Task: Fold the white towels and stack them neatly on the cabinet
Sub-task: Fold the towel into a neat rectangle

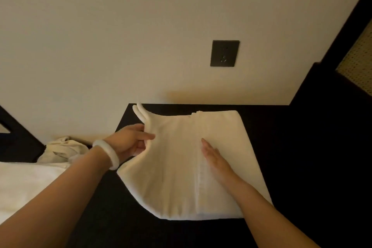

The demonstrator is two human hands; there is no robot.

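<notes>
Left grip (128,143) pinches towel (177,177), right grip (215,157) spread flat on it, atop black cabinet (285,147) below wall socket (224,53).

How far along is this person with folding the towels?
It looks early. Done: one side of the white towel already lies folded flat on the dark cabinet. In hand: the left hand grips the other side's lifted edge while the right hand presses flat on the fold. Left: finishing this towel, then probably the crumpled cloth at far left; no finished stack shows.
</notes>
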